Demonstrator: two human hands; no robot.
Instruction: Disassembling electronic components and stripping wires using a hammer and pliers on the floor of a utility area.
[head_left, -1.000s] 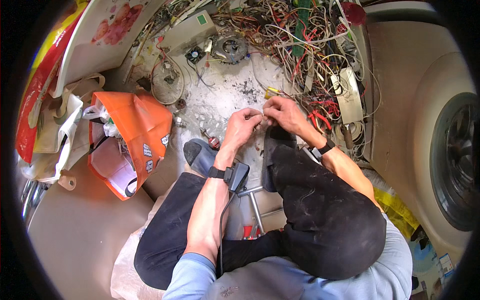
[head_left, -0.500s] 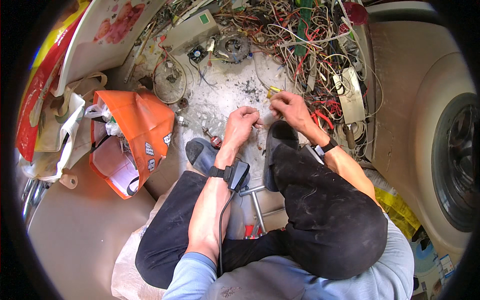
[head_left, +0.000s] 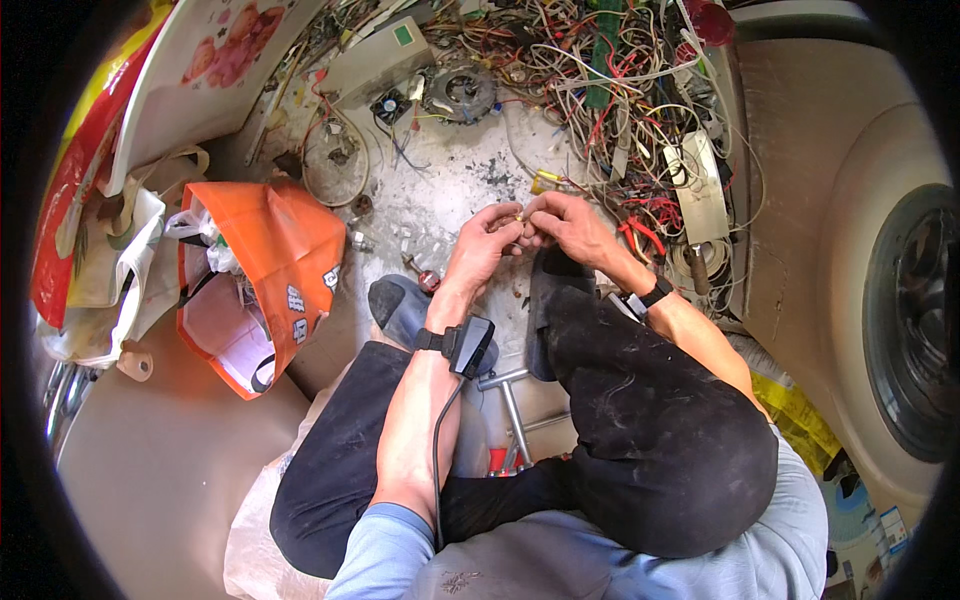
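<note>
My left hand (head_left: 482, 248) and my right hand (head_left: 572, 232) meet over the pale, worn work surface (head_left: 440, 200), their fingertips touching or nearly so. Between the fingertips shows a tiny yellowish piece (head_left: 519, 217), too small to name. The left thumb and fingers are pinched at it. My right fingers are also pinched together, and what they hold is hidden. Below the left hand lies a small red and metal part (head_left: 428, 281). Just beyond the right hand is a yellow-handled tool or connector (head_left: 546, 181), its kind unclear.
A heap of tangled wires (head_left: 620, 110) fills the far right, with red-handled pliers (head_left: 643, 238) at its near edge. An orange bag (head_left: 275, 255) stands at left. Farther back are a small fan (head_left: 390, 106) and a round metal part (head_left: 462, 93). A large grey appliance (head_left: 820, 200) stands at right.
My hands have come together: the right moved left and slightly down, the left a little up. The gap between their fingertips has closed, and a yellowish piece now shows there.
</note>
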